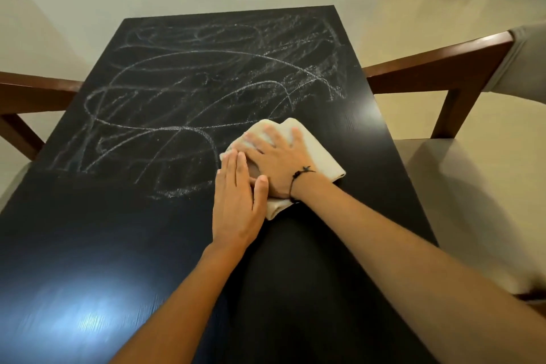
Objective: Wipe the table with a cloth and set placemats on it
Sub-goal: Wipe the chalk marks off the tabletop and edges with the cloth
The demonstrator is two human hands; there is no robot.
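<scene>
Both forearms are reaching in from 6 o'clock, crossing the near half of the table [118, 230]. Right hand [276, 159] is lying palm-down on the cloth [319, 154], fingers straight and spread apart, pressing flat, wrist wearing a thin dark cord bracelet [298, 179]. Left hand [237, 204] is lying flat at 8 o'clock of the right hand, fingers straight and held together, fingertips on the cloth's left edge, thumb overlapping the right hand's thumb side. Neither hand is curling round the fabric.

Cloth is sitting right of table centre: beige, soft, folded into a thick pad, rounded folds showing at 5 o'clock.

Table is a dark rectangular top, fine wood grain, glossy glare at 7 o'clock. White chalk-like scribbles [206, 83], looping ovals and scratchy lines, are covering the far half, 12 o'clock of the cloth.

2 brown wooden chairs: 1 at 3 o'clock [443, 68] with a pale padded seat, 1 at 9 o'clock [32, 91].
</scene>
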